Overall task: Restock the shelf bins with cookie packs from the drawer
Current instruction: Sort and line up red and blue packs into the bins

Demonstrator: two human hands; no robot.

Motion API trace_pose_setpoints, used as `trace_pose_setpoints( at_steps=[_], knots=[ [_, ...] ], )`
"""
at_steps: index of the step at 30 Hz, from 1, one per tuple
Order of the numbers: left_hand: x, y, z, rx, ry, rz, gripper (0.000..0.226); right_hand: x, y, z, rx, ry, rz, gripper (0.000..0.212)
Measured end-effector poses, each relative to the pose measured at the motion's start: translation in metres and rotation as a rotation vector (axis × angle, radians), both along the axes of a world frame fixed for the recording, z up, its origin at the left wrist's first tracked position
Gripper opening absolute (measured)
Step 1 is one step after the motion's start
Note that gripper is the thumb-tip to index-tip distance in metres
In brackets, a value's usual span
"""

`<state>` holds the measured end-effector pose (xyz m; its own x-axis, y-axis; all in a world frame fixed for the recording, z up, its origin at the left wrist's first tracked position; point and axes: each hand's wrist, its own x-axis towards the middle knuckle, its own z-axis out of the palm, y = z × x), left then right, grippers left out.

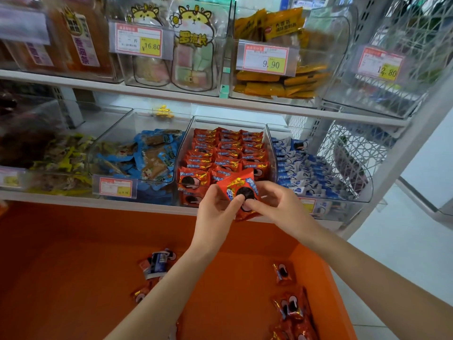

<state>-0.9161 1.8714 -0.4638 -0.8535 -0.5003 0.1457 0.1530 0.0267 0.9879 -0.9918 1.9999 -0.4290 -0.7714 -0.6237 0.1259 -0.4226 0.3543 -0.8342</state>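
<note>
Both hands up at the lower shelf, meeting on one pack.

- Your left hand (215,207) pinches the red cookie pack (239,184) from its left side. The thumb lies on the printed face and the fingers are curled behind it.
- Your right hand (274,204) pinches the same pack from the right. Its thumb tip is also on the face, almost touching the left thumb over the printed cookie.
- The pack is tilted, top corner leaning left. It is held just in front of the front wall of the clear shelf bin (228,120) and is not inside it.
- That bin holds rows of matching red packs (228,153), stacked close and reaching near the front.
- The bin to its right holds blue-and-white packs (306,168). The one to its left holds blue snack packs (152,155) and has a price tag (115,187) on its front.
- The orange drawer (73,253) is open below your forearms. Loose red packs lie in it: one near the right wall (283,273), a cluster (291,306) nearer you, and a few by your left forearm (158,262), one of them dark blue.
- The upper shelf has clear bins of other snacks. The tag on the orange packets' bin reads 9.90 (266,60).
</note>
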Motion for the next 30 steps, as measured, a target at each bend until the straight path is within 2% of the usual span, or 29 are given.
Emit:
trace_pose_setpoints(
  at_steps=[3,9,12,14,20,26,30],
  knots=[
    [-0.012,-0.007,-0.001,-0.274,-0.098,-0.008,0.028,-0.008,0.004,0.0,0.009,0.085,-0.045,0.033],
    [-0.039,-0.032,-0.011,-0.972,-0.281,0.047,0.05,-0.046,0.004,0.002,0.201,0.441,-0.212,0.033],
    [-0.053,-0.038,-0.021,-1.177,-0.344,0.031,0.056,-0.069,-0.007,0.004,0.299,0.517,-0.233,0.033],
    [-0.058,-0.04,-0.03,-1.235,-0.369,0.016,0.059,-0.08,-0.017,0.004,0.388,0.572,-0.228,0.036],
    [-0.062,-0.04,-0.05,-1.234,-0.339,0.046,0.061,-0.108,-0.042,-0.007,0.698,0.661,-0.144,0.038],
    [-0.063,-0.042,-0.055,-1.235,-0.304,0.054,0.057,-0.133,-0.044,-0.006,0.858,0.721,-0.039,0.043],
    [-0.062,-0.044,-0.057,-1.258,-0.296,0.063,0.057,-0.141,-0.043,-0.004,0.883,0.736,-0.037,0.043]
  ],
)
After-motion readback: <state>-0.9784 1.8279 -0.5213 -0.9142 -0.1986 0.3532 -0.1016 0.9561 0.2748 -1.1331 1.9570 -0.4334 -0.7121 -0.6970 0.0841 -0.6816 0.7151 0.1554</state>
